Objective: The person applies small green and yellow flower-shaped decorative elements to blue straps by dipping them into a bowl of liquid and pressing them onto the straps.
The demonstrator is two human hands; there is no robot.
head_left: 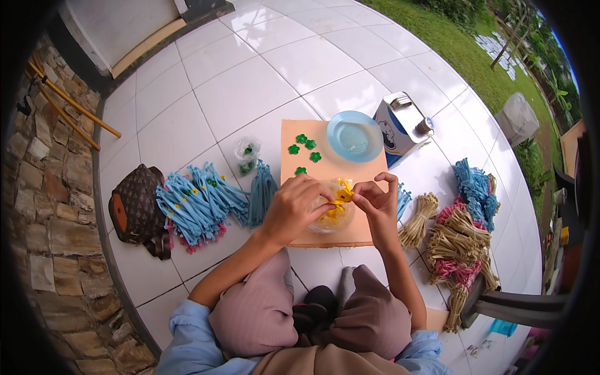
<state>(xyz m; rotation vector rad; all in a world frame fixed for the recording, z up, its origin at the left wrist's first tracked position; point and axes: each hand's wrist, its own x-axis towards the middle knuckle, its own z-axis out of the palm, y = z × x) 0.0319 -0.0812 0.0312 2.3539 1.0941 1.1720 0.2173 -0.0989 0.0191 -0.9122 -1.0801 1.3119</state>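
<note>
My left hand (pixel 294 209) grips a clear plastic bag (pixel 331 215) of small yellow pieces, resting on a peach-coloured board (pixel 294 134) on the white tiled floor. My right hand (pixel 375 200) pinches a small yellow piece (pixel 343 195) at the bag's mouth. Several green flower-shaped pieces (pixel 305 148) lie on the board just beyond my hands. A light blue plate (pixel 355 135) sits at the board's far right corner.
Blue tasselled bundles (pixel 200 203) and a brown bag (pixel 134 209) lie to the left, next to a small bag of green pieces (pixel 247 155). A metal tin (pixel 403 125) stands behind the plate. Tan, pink and blue bundles (pixel 462 234) pile at right. Stone wall at left, grass beyond.
</note>
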